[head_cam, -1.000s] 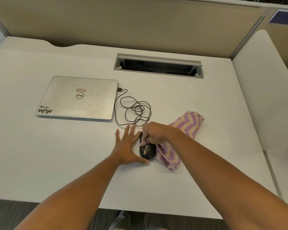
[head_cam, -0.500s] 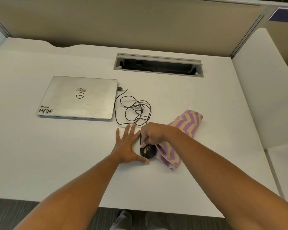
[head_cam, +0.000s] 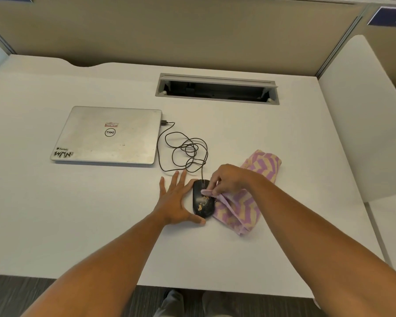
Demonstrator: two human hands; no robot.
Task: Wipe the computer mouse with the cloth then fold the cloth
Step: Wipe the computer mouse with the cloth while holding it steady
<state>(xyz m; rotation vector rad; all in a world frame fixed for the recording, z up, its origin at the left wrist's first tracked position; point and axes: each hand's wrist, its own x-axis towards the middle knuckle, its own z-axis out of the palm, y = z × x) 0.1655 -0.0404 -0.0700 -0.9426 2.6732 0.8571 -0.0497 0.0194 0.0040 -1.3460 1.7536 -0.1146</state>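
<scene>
The black plastic computer mouse (head_cam: 202,199) lies on the white desk top (head_cam: 78,213), and everything else is placed from it here. Tan crumbs sit on its back, so the wiping looks unfinished.

The left hand (head_cam: 174,202) lies flat on the desk against the mouse's left flank, fingers straight and spread, the thumb curving round the near end. It steadies the mouse and grips nothing.

The right hand (head_cam: 230,179) hovers over the mouse's right front, its fingers pinching a corner of the purple and tan zigzag-striped cloth (head_cam: 240,207) and pressing that corner onto the mouse's back. The rest of the cloth trails away to the right of the mouse, bunched on the desk, its far end lying beyond the hand.

By my judgement the mouse is light, hard and smooth, so it will slide under a sideways wipe unless it is braced at its flanks, as the left hand does now. The cloth looks soft and limp; it will sag from any pinch, and folding it is best done by taking two corners of one edge.

The thin black cable (head_cam: 185,149) runs from the mouse's far end in loose tangled loops to a closed silver laptop (head_cam: 108,135), which lies beyond and left of the mouse.

Farther still, beyond the mouse, a grey cable trough (head_cam: 216,75) is sunk in the desk with its flap open. Its inside is dark; I cannot tell what it holds.
</scene>
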